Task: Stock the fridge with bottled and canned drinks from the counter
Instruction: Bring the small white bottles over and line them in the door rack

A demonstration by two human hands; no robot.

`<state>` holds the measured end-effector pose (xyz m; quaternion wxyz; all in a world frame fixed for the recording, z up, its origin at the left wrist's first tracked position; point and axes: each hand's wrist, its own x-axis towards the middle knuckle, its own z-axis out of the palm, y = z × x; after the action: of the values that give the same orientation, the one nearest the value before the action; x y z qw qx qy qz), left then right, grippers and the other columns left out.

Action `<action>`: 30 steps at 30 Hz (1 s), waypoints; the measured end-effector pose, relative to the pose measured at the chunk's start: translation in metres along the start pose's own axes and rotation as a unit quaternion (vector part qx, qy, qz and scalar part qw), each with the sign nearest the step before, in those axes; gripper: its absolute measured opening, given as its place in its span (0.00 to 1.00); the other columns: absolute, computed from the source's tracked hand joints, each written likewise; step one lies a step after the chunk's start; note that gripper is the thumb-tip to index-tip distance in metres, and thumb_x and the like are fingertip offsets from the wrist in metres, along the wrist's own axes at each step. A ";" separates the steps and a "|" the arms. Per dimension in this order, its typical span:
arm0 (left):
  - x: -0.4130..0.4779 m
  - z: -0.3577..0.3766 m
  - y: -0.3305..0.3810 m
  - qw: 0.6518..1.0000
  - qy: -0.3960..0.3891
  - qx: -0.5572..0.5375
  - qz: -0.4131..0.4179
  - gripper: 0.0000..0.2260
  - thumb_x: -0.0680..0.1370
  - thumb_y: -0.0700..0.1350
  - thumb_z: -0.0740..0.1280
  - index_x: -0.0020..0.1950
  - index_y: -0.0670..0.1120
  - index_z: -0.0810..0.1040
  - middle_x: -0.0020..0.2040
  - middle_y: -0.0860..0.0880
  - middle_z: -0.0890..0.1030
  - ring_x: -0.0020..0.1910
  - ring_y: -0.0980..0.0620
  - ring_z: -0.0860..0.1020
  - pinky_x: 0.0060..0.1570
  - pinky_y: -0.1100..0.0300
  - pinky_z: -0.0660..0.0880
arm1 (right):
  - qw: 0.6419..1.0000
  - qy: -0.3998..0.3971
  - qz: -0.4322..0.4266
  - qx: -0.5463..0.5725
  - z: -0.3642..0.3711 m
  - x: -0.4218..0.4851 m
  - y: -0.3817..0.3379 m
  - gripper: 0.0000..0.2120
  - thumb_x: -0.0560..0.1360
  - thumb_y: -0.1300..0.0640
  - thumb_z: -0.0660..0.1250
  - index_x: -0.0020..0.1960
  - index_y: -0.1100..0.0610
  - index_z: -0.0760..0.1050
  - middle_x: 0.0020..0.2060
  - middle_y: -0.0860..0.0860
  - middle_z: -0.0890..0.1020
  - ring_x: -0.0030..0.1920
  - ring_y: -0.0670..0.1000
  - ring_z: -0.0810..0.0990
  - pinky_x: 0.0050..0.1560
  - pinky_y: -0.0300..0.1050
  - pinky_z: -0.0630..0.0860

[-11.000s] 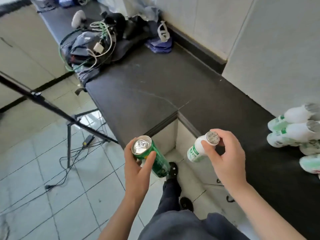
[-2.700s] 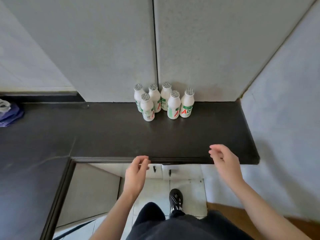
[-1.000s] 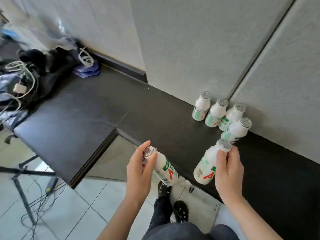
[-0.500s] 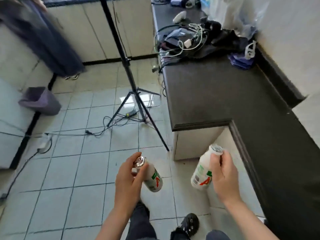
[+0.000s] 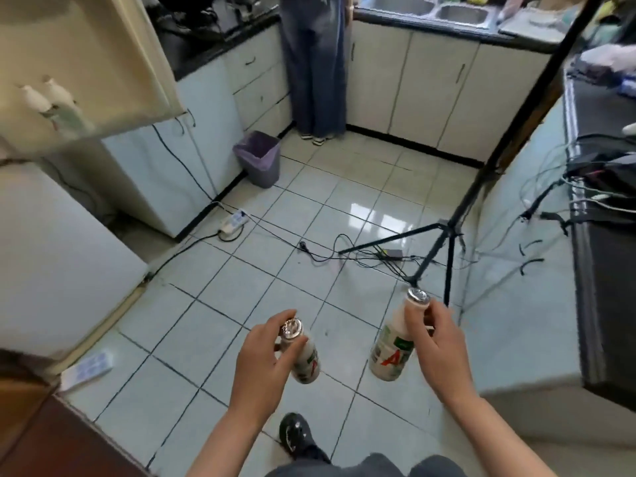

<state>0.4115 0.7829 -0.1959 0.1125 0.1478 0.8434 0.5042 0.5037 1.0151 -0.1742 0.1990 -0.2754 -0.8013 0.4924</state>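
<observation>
Head view: the left hand (image 5: 261, 359) is curling its fingers round the left bottle (image 5: 305, 364) below its foil cap. The right hand (image 5: 444, 352) is pinching the right bottle (image 5: 392, 352) by the neck. Both are hanging over the tiled floor (image 5: 241, 287). The bottles are looking light, stiff and smooth, so the necks are suiting the grip. The fridge door (image 5: 86, 56) is standing open at left, blurred, perhaps already stocked. A tripod (image 5: 447, 235) is crowding the right.

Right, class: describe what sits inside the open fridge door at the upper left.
Two white bottles stand side by side in the fridge door, blurred. Their lower parts sit behind its shelf front; anything else there is hidden.
</observation>
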 end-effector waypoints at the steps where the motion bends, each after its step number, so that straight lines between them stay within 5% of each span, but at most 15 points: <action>1: 0.008 -0.022 -0.011 1.000 0.024 -0.001 -0.010 0.15 0.76 0.53 0.67 0.56 0.71 0.70 0.52 0.59 0.77 0.51 0.64 0.74 0.50 0.57 0.76 | 1.000 -0.013 -0.013 0.011 0.026 0.011 -0.013 0.17 0.73 0.36 0.57 0.45 0.48 0.71 0.38 0.37 0.78 0.37 0.38 0.76 0.33 0.33 0.71; 15: 0.040 -0.231 -0.111 0.922 0.346 -0.033 -0.172 0.18 0.75 0.46 0.70 0.54 0.68 0.71 0.54 0.54 0.79 0.52 0.54 0.78 0.50 0.58 0.76 | 0.952 -0.272 -0.139 0.028 0.314 0.091 -0.146 0.07 0.77 0.47 0.60 0.47 0.50 0.71 0.39 0.43 0.77 0.39 0.33 0.75 0.35 0.25 0.69; 19: 0.064 -0.270 -0.140 0.889 0.414 -0.019 -0.197 0.19 0.75 0.44 0.70 0.53 0.68 0.71 0.50 0.58 0.79 0.51 0.59 0.77 0.45 0.68 0.72 | 0.927 -0.343 -0.149 0.034 0.398 0.117 -0.172 0.06 0.77 0.47 0.61 0.48 0.49 0.72 0.41 0.44 0.79 0.41 0.40 0.77 0.35 0.33 0.72; 22: 0.107 -0.305 -0.156 0.876 0.438 -0.018 -0.202 0.19 0.75 0.44 0.70 0.52 0.68 0.71 0.49 0.61 0.78 0.50 0.66 0.76 0.43 0.67 0.72 | 0.916 -0.366 -0.160 0.039 0.459 0.151 -0.200 0.07 0.78 0.47 0.60 0.51 0.50 0.72 0.42 0.43 0.79 0.42 0.42 0.78 0.36 0.38 0.73; 26: 0.184 -0.359 -0.167 0.884 0.424 -0.028 -0.197 0.14 0.75 0.43 0.69 0.57 0.59 0.74 0.53 0.57 0.79 0.52 0.59 0.77 0.47 0.62 0.76 | 0.918 -0.357 -0.158 0.068 0.523 0.206 -0.249 0.06 0.78 0.46 0.59 0.45 0.45 0.72 0.39 0.43 0.79 0.39 0.40 0.76 0.35 0.39 0.72; 30: 0.263 -0.412 -0.170 0.885 0.436 -0.025 -0.162 0.14 0.76 0.45 0.69 0.55 0.63 0.73 0.54 0.57 0.79 0.53 0.57 0.78 0.50 0.60 0.77 | 0.919 -0.347 -0.166 0.086 0.577 0.263 -0.292 0.09 0.78 0.46 0.60 0.41 0.46 0.72 0.37 0.44 0.78 0.37 0.37 0.75 0.33 0.33 0.71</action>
<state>0.0043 0.4653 -0.1645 -0.1826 -0.2280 0.8066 0.5139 -0.1104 0.6846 -0.1505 0.0107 0.0680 -0.8089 0.5839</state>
